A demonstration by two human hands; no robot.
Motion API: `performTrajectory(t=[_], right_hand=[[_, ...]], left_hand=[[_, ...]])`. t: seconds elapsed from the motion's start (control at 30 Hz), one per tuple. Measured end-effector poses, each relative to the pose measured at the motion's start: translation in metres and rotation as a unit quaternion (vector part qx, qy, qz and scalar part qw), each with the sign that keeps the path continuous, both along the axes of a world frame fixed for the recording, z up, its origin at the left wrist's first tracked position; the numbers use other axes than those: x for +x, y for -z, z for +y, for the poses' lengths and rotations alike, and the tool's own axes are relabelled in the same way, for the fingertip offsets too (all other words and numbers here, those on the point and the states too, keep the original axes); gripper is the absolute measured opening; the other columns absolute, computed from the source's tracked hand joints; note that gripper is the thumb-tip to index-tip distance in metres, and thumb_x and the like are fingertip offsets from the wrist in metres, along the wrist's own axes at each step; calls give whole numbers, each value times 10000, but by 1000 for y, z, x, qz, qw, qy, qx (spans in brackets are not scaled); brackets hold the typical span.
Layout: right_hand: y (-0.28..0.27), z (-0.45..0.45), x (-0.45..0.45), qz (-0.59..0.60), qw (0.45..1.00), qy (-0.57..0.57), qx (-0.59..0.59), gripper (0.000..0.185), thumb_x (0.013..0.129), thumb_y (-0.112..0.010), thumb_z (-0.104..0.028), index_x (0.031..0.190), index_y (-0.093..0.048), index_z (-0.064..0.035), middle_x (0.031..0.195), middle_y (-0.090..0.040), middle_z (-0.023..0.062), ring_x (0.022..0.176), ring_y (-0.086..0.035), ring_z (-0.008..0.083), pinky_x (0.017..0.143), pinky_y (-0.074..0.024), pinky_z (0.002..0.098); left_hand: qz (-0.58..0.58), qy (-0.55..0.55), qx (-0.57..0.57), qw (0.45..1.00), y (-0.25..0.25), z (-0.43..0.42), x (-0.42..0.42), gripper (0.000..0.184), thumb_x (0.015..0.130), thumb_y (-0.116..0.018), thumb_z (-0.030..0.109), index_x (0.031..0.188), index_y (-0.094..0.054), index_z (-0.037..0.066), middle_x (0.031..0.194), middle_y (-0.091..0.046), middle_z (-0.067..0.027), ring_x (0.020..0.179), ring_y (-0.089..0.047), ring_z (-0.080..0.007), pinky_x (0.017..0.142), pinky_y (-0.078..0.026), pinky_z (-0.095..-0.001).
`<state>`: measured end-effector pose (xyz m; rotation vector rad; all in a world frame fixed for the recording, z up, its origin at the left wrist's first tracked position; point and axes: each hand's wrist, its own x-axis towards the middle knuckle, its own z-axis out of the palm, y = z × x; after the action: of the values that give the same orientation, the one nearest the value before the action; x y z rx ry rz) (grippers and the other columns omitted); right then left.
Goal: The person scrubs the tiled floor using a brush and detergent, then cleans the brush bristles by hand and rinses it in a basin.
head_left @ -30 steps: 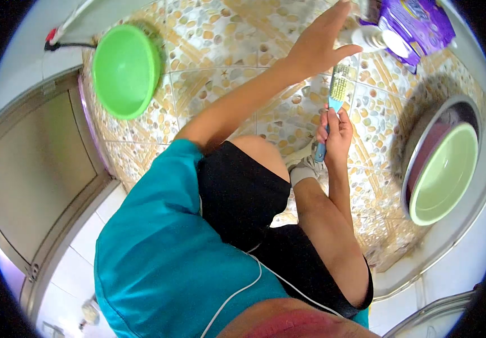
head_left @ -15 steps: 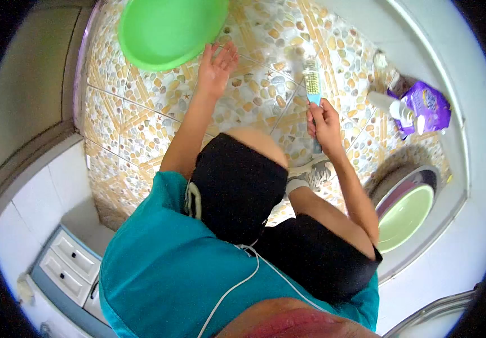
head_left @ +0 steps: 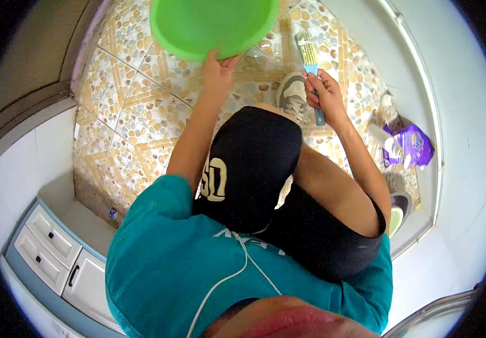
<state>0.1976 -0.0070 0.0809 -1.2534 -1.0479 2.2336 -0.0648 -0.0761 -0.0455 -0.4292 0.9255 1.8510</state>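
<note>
A large green basin (head_left: 181,34) lies on the pebble-patterned floor at the top. My left hand (head_left: 219,76) is at its near rim, one finger over the edge and the others curled under it. Wrapped round the blue handle of a brush (head_left: 308,53), my right hand (head_left: 325,96) holds it above the floor, to the right of the basin. The brush's pale yellow bristles face up, with a bit of white stuff among them. A shoe (head_left: 292,96) shows just left of the right hand.
On the right stand a purple packet (head_left: 416,146) and a white bottle (head_left: 386,138). Stacked basins (head_left: 399,209) are partly hidden behind my right arm. A white drawer cabinet (head_left: 48,242) is at the lower left, below a door frame (head_left: 26,129).
The view has swung left. My left hand has moved from the bottle area across to the green basin and taken its rim. My right hand still holds the brush.
</note>
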Motion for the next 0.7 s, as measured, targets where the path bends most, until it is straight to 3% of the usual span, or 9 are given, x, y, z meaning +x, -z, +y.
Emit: performTrajectory(t=[0.1,0.4,0.53,0.57,0.63,0.7], right_hand=[[23,15,-25,-3,1000,-20,-10,158,958,-465,-159,1045,-524,-40,697,-451,-19,464,-330,35,404,-248,183],[57,30,-86,-14,996,-89,-17,161,952,-476,-167,1044,-532,-47,698,-447,-18,494,-333,36,421,-256,182],[54,28,-105,-3,993,-112,-34,187,953,-483,-179,1066,-531,-37,702,-456,-17,496,-338,32,420,-264,181],[53,27,-110,-2,993,-115,-40,198,953,-484,-184,1074,-530,-33,705,-461,-15,494,-338,31,420,-267,181],[59,25,-113,13,991,-128,-42,204,953,-486,-184,1081,-529,-31,708,-464,-14,495,-342,32,420,-270,180],[65,22,-120,31,989,-138,-44,211,953,-488,-184,1089,-527,-28,710,-467,-13,496,-345,34,420,-273,180]], left_hand=[[100,22,-73,992,-25,-33,-30,374,856,-513,125,1164,-427,-69,1081,-561,-192,970,-601,-320,844,-539,-471],[178,10,-169,969,-38,-117,-61,351,851,-532,135,1130,-452,-61,1012,-594,-178,844,-640,-286,735,-563,-416],[175,-14,-184,967,-10,-161,-78,293,852,-536,128,1077,-487,-53,958,-608,-174,794,-648,-272,712,-566,-408],[241,11,-210,947,-4,-177,-82,267,850,-539,127,1048,-503,-48,934,-612,-167,778,-648,-265,691,-568,-399],[170,-66,-247,952,-30,-180,-79,232,844,-557,137,992,-531,-40,894,-614,-147,751,-644,-246,620,-563,-365],[178,-83,-272,942,-18,-215,-83,237,842,-566,145,986,-532,-39,882,-614,-137,742,-643,-241,621,-564,-361]])
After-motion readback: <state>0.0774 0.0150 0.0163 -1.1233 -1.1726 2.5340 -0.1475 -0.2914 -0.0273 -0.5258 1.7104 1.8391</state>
